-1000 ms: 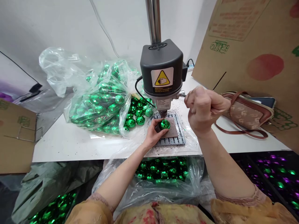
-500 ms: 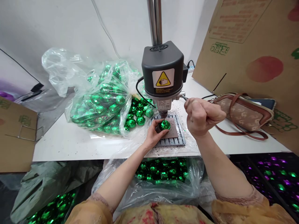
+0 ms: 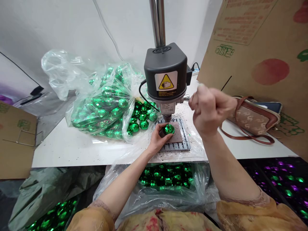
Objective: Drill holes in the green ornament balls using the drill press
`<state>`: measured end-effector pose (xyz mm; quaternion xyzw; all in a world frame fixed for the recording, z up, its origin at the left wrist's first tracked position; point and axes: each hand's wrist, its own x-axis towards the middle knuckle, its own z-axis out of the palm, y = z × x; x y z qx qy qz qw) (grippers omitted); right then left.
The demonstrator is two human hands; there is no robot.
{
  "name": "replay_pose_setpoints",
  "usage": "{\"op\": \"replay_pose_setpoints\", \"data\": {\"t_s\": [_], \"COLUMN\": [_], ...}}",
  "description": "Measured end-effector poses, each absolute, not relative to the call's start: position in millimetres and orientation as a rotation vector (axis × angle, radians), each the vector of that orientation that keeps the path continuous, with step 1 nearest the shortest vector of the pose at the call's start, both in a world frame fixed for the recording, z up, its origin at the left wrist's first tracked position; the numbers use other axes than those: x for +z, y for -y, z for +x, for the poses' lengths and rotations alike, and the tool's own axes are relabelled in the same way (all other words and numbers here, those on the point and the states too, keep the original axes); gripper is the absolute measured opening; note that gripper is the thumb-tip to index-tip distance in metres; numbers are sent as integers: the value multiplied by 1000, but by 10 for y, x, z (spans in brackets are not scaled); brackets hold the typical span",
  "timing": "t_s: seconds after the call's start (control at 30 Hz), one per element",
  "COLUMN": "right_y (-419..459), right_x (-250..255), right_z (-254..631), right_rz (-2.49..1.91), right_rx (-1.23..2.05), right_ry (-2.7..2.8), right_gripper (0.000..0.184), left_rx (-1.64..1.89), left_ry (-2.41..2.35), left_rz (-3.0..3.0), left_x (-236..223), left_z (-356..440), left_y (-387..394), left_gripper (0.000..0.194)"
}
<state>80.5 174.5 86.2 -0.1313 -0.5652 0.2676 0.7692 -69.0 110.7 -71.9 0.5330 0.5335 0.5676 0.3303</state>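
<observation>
Left hand (image 3: 157, 140) pinches green ball (image 3: 169, 129) under drill (image 3: 166, 69); right hand (image 3: 209, 110) fisted, its hold hidden; ball looks light, slick, brittle; best gripped low at sides.

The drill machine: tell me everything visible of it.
The drill machine has a dark, plastic-looking housing with a round vent on top and a yellow warning triangle in front. A shiny upright metal column rises behind; a black cable loops at left. Below, a silvery section with a printed label narrows to a chuck, above a green faceted ball that the left hand holds over the slotted base plate. A metal fitting at right points towards the closed right hand; any grip is hidden.
</observation>
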Motion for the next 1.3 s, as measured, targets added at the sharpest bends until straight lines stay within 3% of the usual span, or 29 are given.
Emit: {"op": "replay_pose_setpoints", "data": {"t_s": [0.17,0.33,0.4,0.53,0.6,0.67,0.83,1.03,1.13,1.3], "right_y": [-1843,-1846,-1834,-1836,-1842,-1842,-1836,-1848,-1847,-1840], "right_x": [1230,1199,1183,1179,1177,1174,1170,1161,1159,1163], "right_z": [773,801,807,801,792,784,780,778,770,773], "right_rz": [-255,-231,-235,-277,-282,-275,-232,-239,-204,-258], "right_rx": [704,741,728,712,707,703,731,721,723,661], "right_ry": [1226,1238,1231,1234,1221,1204,1185,1187,1184,1248], "right_gripper": [59,56,55,54,54,55,53,54,56,59], "left_rx": [1515,784,658,1114,1161,1111,1032,1569,1525,1381], "left_ry": [-1592,-1118,-1029,-1533,-1979,-2091,-2029,-1613,-1368,-1369], "left_rz": [1716,2724,2874,2549,2196,2090,2044,1455,1299,1237], "left_x": [-554,-493,-503,-469,-444,-448,-517,-320,-279,-458], "left_z": [-645,-717,-821,-1216,-1454,-1651,-1816,-1563,-1307,-1047], "left_y": [-715,69,215,-112,-482,-841,-1242,-1044,-935,-963], "left_gripper": [34,32,35,17,19,24,35,47,53,54]}}
